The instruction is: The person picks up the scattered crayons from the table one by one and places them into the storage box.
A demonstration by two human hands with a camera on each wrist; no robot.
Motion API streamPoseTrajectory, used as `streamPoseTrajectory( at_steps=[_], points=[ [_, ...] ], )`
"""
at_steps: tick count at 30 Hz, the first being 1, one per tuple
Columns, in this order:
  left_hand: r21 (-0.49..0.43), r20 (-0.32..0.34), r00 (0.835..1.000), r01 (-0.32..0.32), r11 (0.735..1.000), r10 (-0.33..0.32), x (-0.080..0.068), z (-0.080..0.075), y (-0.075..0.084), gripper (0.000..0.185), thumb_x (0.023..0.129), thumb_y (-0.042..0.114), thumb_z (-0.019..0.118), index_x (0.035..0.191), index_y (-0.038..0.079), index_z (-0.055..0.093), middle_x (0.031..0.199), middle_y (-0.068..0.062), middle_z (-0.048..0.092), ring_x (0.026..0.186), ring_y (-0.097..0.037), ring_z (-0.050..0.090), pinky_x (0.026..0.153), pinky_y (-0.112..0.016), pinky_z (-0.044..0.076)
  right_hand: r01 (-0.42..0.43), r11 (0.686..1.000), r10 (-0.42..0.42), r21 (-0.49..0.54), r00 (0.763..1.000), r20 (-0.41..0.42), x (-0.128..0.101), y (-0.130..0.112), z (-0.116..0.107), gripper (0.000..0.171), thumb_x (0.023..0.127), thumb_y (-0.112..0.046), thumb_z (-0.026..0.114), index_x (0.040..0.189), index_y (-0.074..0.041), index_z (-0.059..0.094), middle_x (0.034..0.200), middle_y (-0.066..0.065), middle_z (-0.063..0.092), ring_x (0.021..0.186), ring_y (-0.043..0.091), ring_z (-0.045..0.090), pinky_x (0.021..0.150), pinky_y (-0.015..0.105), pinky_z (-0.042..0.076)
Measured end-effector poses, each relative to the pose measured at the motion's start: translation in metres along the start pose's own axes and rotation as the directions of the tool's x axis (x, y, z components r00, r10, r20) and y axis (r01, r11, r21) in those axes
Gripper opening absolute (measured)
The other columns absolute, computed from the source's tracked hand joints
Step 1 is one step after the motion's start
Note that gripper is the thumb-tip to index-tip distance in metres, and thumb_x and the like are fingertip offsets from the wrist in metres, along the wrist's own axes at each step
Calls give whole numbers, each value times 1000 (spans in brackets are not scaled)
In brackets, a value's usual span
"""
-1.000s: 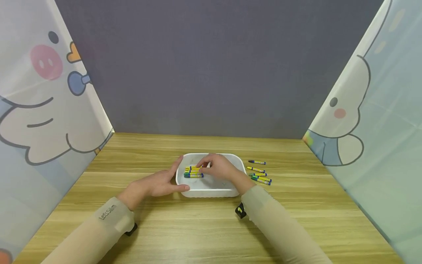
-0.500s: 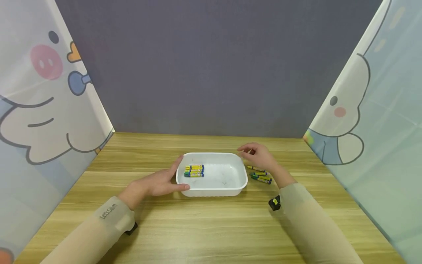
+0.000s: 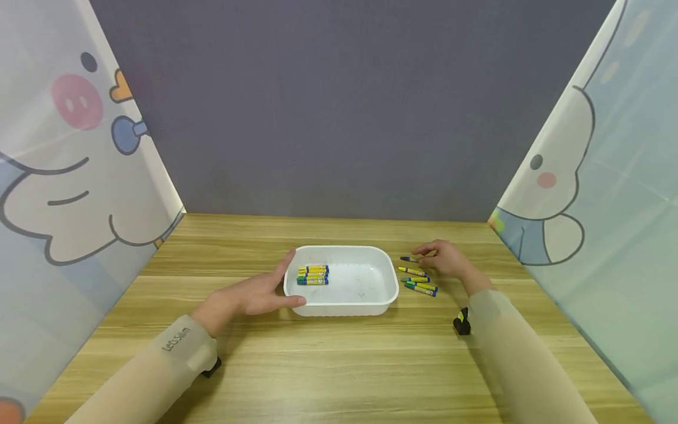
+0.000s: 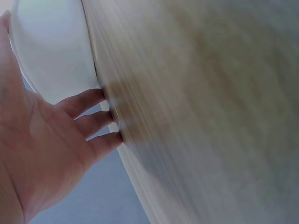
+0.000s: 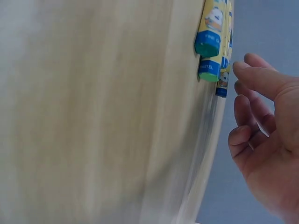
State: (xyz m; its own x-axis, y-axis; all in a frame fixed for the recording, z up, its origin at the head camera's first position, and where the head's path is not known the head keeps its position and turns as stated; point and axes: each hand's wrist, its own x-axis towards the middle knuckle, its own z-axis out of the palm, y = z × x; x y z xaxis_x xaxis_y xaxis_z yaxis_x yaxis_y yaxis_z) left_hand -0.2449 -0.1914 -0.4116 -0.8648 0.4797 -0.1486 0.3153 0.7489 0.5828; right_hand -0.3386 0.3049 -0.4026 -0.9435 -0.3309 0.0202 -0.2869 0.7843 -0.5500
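— Right hand (image 3: 444, 258)? Head view first.
— Fingers curled at the far crayon (image 3: 409, 259), grip unclear; left hand (image 3: 249, 294) flat against tray (image 3: 371, 297). Four crayons (image 3: 312, 275) inside, about four on bench (image 3: 339, 365).
— Wrist views?
— Same: left hand (image 4: 42, 154) relaxed on tray (image 4: 51, 51); right hand (image 5: 266, 140) near crayons (image 5: 212, 42), empty.

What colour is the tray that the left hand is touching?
White. The tray, beside the left hand, shows best in the head view.
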Motion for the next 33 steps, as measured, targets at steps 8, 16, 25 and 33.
streamPoseTrajectory(
  at_steps=[8, 16, 25, 33],
  points=[
    [6, 8, 1000, 10, 1000, -10, -1, -1, 3, 127, 97, 75, 69, 177, 23, -14, 159, -25, 57, 138, -38, 61, 121, -66, 42, -34, 999, 35, -14, 999, 18, 3, 8, 0, 27, 103, -10, 74, 129, -4, 80, 120, 18, 79, 106, 30, 72, 91, 45, 59],
    [5, 9, 1000, 16, 1000, -16, -2, -1, 3, 127, 96, 75, 69, 177, 22, -13, 156, -22, 59, 135, -35, 62, 120, -65, 43, -33, 999, 33, -16, 999, 17, 0, 7, 0, 25, 104, -10, 73, 126, -3, 81, 111, 15, 79, 92, 20, 65, 78, 34, 51],
    [7, 11, 1000, 28, 1000, -28, -1, 0, 3, 128, 95, 77, 69, 177, 24, -14, 160, -25, 56, 138, -36, 61, 121, -65, 43, 15, 999, -17, -33, 999, -40, -7, 1, -3, 27, 104, -11, 70, 128, -6, 80, 112, 13, 77, 87, 19, 61, 75, 34, 51],
    [9, 5, 1000, 22, 1000, -22, 1, 0, 2, 127, 96, 76, 69, 177, 22, -14, 160, -26, 55, 141, -39, 59, 122, -65, 41, 63, 998, -64, -16, 994, -87, -14, -31, -9, 25, 108, -17, 70, 130, -11, 80, 117, 13, 73, 87, 20, 57, 76, 36, 49]
  ],
)
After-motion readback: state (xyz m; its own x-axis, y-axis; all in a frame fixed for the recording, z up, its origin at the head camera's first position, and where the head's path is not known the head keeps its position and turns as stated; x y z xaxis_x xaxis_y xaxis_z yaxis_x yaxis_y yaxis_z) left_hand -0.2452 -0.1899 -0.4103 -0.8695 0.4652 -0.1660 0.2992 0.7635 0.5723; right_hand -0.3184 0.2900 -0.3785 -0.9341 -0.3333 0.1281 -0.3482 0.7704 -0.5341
